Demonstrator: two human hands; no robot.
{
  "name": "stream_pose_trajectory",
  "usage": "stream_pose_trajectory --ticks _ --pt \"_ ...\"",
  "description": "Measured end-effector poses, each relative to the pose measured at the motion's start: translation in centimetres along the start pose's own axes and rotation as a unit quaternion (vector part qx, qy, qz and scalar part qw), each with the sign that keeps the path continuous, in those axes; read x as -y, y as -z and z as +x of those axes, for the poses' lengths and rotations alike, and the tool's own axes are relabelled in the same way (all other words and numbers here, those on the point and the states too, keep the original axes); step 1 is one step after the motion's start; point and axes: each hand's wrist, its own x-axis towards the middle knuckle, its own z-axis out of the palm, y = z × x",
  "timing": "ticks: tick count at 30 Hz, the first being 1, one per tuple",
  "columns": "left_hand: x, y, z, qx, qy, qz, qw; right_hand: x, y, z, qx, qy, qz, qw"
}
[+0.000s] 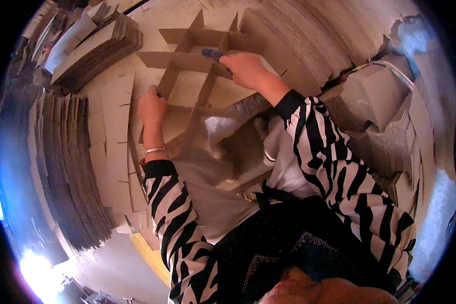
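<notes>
Two hands work an interlocked brown cardboard divider grid. Left hand pinches a strip's near end; right hand presses closed (over a small blue object) on its middle. Best to seat slots squarely. Flat cardboard stacks lie left.

Divider grid: brown cardboard strips slotted into open cells, at twelve o'clock.
Flat stack: brown corrugated sheets, piled at ten o'clock.
Standing sheets: brown cardboard on edge, at nine o'clock.
Labels, signs, screens: none visible.
</notes>
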Motion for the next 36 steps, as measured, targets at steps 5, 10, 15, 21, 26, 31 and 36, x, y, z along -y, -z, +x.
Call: stream_pose_trajectory --ticks 5,10,15,21,26,31,36 --pt "1.9 -0.4 -0.2 -0.040 0.006 -0.002 0.999 1.7 -3.1 0.1 0.002 0.032 -0.007 0.999" --pt "2.3 2.7 -0.8 -0.047 0.104 -0.046 0.992 -1.3 -0.5 -0.8 0.010 -0.071 0.080 0.994" --pt "-3.1 2.0 -4.5 0.157 -0.078 -0.278 0.944 1.6 -5.6 0.7 -0.010 0.052 0.387 0.921" --pt "-5.4 1.2 -4.5 0.016 -0.077 -0.330 0.941 2.4 -1.5 0.0 -0.060 0.057 0.411 0.908" --pt "4.8 9.5 -5.0 -0.170 -0.039 -0.226 0.958 -6.1 1.9 -8.1 -0.177 -0.085 0.225 0.954" --pt "13.1 18.7 -8.8 -0.273 -0.091 0.037 0.957 -9.3 0.0 -13.9 -0.035 -0.305 -0.222 0.926" --pt "25.0 11.3 -15.7 -0.112 0.061 0.192 0.973 -9.7 -1.1 -13.1 -0.043 -0.320 -0.219 0.921"
